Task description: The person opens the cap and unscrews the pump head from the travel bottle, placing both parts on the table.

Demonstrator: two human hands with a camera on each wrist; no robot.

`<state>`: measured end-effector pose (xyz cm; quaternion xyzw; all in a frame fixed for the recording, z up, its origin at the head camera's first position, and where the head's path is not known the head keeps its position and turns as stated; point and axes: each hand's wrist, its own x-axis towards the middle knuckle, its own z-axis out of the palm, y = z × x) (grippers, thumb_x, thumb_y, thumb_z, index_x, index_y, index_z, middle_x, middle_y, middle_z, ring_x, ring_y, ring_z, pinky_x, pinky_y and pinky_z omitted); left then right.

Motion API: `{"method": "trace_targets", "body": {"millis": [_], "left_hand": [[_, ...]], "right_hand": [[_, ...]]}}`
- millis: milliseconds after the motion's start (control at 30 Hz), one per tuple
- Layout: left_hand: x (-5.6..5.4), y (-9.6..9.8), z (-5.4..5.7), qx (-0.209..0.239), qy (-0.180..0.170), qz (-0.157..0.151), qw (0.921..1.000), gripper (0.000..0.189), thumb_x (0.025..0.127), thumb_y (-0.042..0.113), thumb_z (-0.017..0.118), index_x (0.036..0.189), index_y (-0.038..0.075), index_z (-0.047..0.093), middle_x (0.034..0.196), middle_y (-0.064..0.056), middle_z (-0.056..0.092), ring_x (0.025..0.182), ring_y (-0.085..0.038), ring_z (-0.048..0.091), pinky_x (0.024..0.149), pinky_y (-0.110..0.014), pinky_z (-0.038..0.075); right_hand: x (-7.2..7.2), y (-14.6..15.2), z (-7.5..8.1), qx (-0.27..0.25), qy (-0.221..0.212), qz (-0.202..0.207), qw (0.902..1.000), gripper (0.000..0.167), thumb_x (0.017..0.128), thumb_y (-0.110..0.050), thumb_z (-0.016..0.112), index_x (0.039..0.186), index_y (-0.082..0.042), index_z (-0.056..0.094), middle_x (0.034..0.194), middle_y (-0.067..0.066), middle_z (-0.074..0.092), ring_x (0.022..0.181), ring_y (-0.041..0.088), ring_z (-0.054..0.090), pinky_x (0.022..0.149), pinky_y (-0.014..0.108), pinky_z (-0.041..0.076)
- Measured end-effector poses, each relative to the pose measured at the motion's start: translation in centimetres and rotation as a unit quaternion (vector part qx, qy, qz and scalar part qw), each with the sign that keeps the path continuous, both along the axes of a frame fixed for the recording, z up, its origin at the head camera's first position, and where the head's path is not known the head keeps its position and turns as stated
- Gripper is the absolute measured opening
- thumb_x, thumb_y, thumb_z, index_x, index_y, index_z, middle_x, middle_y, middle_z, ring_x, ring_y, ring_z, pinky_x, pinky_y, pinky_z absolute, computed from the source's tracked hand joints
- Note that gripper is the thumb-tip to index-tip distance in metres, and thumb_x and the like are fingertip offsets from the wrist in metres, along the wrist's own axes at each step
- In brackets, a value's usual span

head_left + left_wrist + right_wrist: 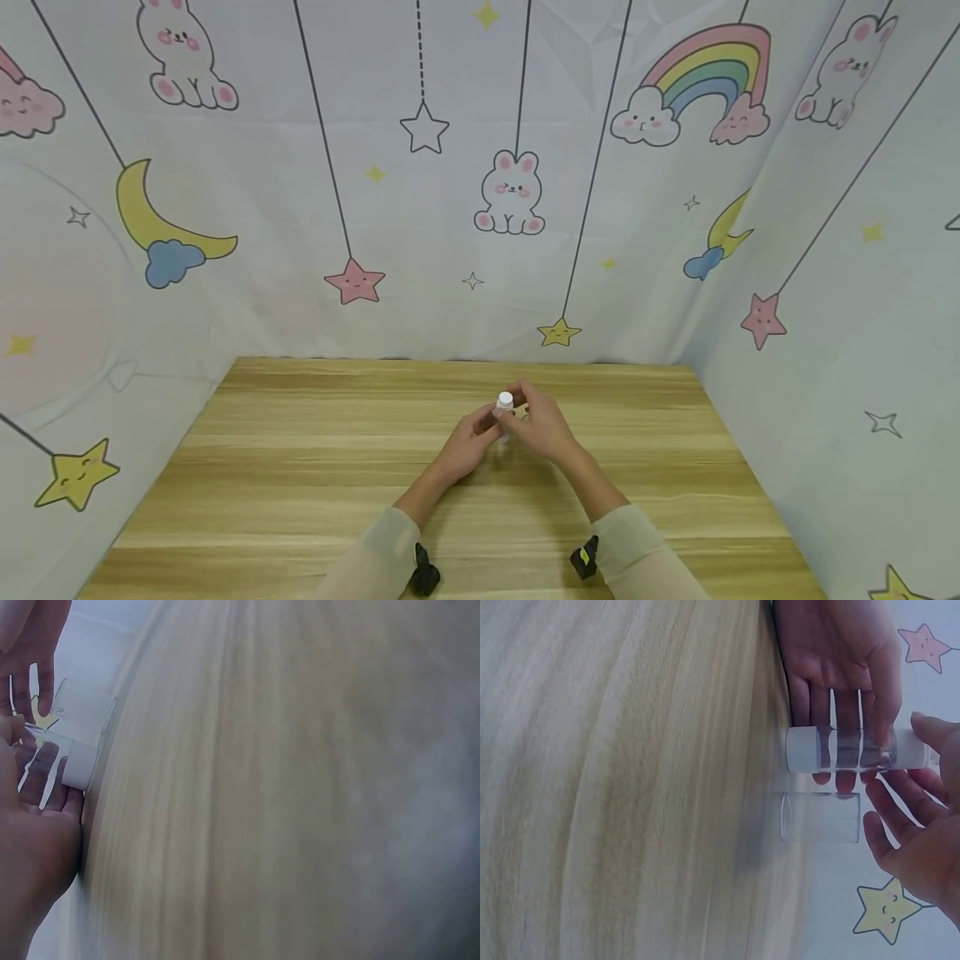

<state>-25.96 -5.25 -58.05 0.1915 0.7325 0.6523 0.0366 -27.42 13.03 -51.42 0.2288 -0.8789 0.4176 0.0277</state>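
A small clear bottle (847,750) with a white base and a white top (506,401) stands upright between both hands. My left hand (468,446) grips its clear body, the fingers showing through the wall in the right wrist view. Thumb and fingers of my right hand (546,425) pinch the white top. Low at the table surface is the white base (80,766), seen in the left wrist view. Beside the bottle stands a clear, hollow cylindrical cover (821,817), apart from it and below the right fingers.
A wood-grain table (315,467) extends around the hands. White curtains (285,208) printed with stars, rabbits and a rainbow close off the back and sides. Each forearm has a small black wrist camera (425,573) at the sleeve cuff.
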Motion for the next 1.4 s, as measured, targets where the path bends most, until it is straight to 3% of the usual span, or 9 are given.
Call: {"method": "trace_targets", "body": {"millis": [300,633,1200,1400], "left_hand": [[0.1,0.05,0.09,0.006,-0.005,0.005,1.0,0.043,0.112,0.022,0.058,0.154,0.012,0.056,0.155,-0.009,0.056,0.146,-0.027,0.05,0.12,-0.047,0.04],[0.14,0.05,0.15,0.002,-0.004,0.008,1.0,0.042,0.111,0.023,0.058,0.152,0.011,0.057,0.15,-0.009,0.061,0.14,-0.026,0.055,0.117,-0.048,0.044],[0.22,0.14,0.07,0.002,-0.007,0.01,0.9999,0.044,0.112,0.024,0.058,0.153,0.011,0.056,0.148,-0.009,0.062,0.139,-0.025,0.056,0.116,-0.047,0.045],[0.29,0.12,0.16,0.0,-0.01,0.012,0.9999,0.045,0.112,0.025,0.058,0.154,0.009,0.055,0.15,-0.01,0.06,0.14,-0.027,0.056,0.117,-0.048,0.044]], "right_hand": [[-0.05,-0.08,-0.07,-0.008,0.0,0.001,1.0,0.025,0.102,-0.026,0.075,0.121,-0.012,0.068,0.108,-0.001,0.072,0.109,0.022,0.067,0.096,0.05,0.054],[-0.26,0.09,-0.46,-0.004,0.011,0.014,0.9998,0.019,0.103,-0.023,0.073,0.12,-0.013,0.07,0.107,-0.003,0.072,0.106,0.018,0.066,0.091,0.044,0.054],[-0.3,0.3,-0.66,-0.017,0.02,0.035,0.9991,0.023,0.104,-0.02,0.071,0.124,-0.008,0.069,0.111,0.0,0.071,0.107,0.023,0.066,0.098,0.059,0.052],[-0.25,0.34,-0.6,-0.02,0.015,0.04,0.9989,0.027,0.105,-0.019,0.071,0.127,-0.003,0.068,0.113,0.001,0.071,0.109,0.023,0.066,0.099,0.059,0.052]]}}
